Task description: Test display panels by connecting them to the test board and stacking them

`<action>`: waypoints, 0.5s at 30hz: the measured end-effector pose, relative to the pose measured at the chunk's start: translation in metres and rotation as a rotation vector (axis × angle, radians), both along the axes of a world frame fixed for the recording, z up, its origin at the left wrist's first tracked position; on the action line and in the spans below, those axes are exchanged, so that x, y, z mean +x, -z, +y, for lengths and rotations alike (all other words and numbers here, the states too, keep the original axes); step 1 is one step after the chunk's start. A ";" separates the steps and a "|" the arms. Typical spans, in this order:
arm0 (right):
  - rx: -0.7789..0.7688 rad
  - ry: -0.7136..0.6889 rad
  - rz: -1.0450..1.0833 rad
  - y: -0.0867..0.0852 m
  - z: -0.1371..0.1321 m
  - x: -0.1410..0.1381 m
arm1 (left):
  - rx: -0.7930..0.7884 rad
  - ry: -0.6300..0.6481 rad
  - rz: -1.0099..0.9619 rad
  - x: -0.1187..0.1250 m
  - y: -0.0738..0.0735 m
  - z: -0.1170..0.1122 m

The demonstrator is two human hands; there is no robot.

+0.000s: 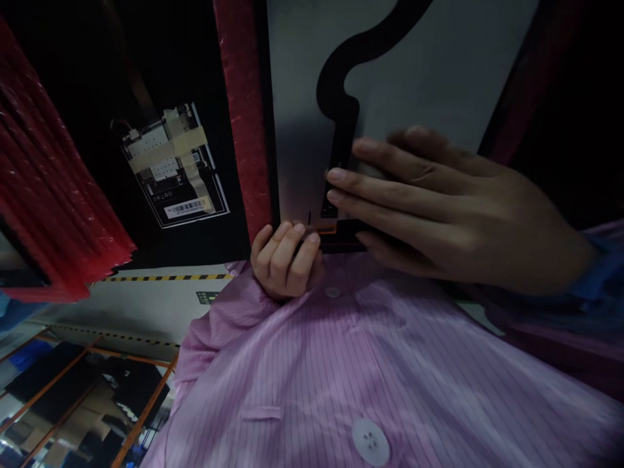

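Rests the straight-fingered, empty right hand point(439, 208) on the curved black strip point(334, 75) of the flat grey panel point(439, 84), curling the left hand point(285, 263) at the panel's near edge with an indeterminable hold.

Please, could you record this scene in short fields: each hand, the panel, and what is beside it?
Left hand: fingers curled at the near edge of the grey panel
Right hand: fingers extended, tips at the black strip
Panel: grey, the strip curving across it
Left of panel: red wrapping, then a circuit board with yellowish tape
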State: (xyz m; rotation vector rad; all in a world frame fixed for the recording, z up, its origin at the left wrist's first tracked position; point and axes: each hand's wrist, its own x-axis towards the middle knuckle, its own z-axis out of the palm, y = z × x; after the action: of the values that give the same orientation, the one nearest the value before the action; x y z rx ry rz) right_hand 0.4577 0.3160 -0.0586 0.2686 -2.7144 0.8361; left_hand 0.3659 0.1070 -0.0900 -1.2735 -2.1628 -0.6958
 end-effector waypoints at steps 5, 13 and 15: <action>-0.008 0.022 0.033 -0.001 -0.002 -0.002 | -0.024 0.022 -0.102 -0.005 -0.024 0.004; -0.029 0.064 0.089 0.007 -0.004 -0.010 | -0.255 0.161 -0.094 -0.025 -0.048 -0.001; -0.025 0.067 0.107 0.010 -0.006 -0.013 | -0.249 0.163 -0.092 -0.029 -0.048 -0.002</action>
State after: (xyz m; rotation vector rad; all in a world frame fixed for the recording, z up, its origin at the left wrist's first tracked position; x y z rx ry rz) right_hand 0.4446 0.3104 -0.0682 0.2100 -2.5966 0.8130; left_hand 0.3366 0.1051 -0.0423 -1.5890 -2.2944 -0.5703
